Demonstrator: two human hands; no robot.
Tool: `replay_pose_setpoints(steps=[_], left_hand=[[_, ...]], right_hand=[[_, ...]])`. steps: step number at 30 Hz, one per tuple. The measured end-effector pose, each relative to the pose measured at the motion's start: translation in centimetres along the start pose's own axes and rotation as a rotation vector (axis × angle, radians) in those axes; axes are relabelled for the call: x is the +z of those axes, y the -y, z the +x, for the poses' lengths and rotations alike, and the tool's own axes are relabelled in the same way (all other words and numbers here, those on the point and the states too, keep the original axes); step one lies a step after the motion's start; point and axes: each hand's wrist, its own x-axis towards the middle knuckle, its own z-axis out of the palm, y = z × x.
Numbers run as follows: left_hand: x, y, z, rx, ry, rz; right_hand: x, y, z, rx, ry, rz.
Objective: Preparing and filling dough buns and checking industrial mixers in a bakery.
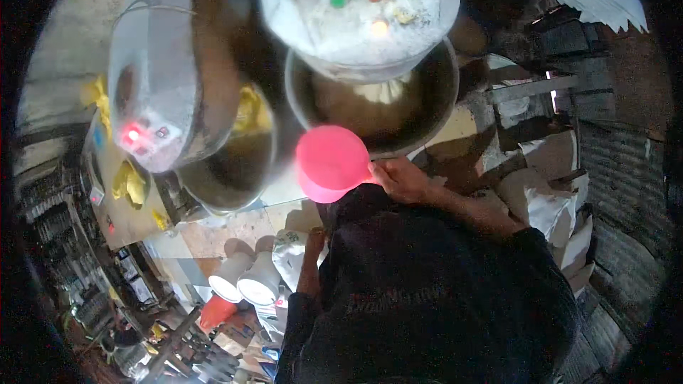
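Observation:
My right hand [393, 176] is closed around the handle of a pink plastic dipper [333, 162]. The dipper is held out in front of my dark shirt, close to the near rim of a large metal mixer bowl [302, 96]. What the dipper holds, if anything, does not show. Something pale and whitish [384, 91] is at the far side of the bowl, under the white mixer head [356, 25]. My left hand [315, 240] hangs low at my left side, beside a white sack [288, 256]. Its fingers are too dark and small to make out.
A second mixer [153, 78] with its own metal bowl [272, 146] stands at the left, yellow plastic [252, 110] at that bowl's edge. Two white buckets [257, 281] stand on the tiled floor. Pale sacks [541, 195] are at the right by a corrugated metal wall [626, 163].

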Motion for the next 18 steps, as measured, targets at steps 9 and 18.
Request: replay_pose_setpoints(steps=[9,18], left_hand=[[-2.5,-3.9,1.8,0.227,0.000,0.084],[-2.6,-5.3,1.9,-0.406,0.026,-0.325]], right_hand=[[-0.5,-0.9,0.8,0.090,-0.027,-0.006],[-0.2,-3.4,1.6,0.091,-0.095,0.021]])
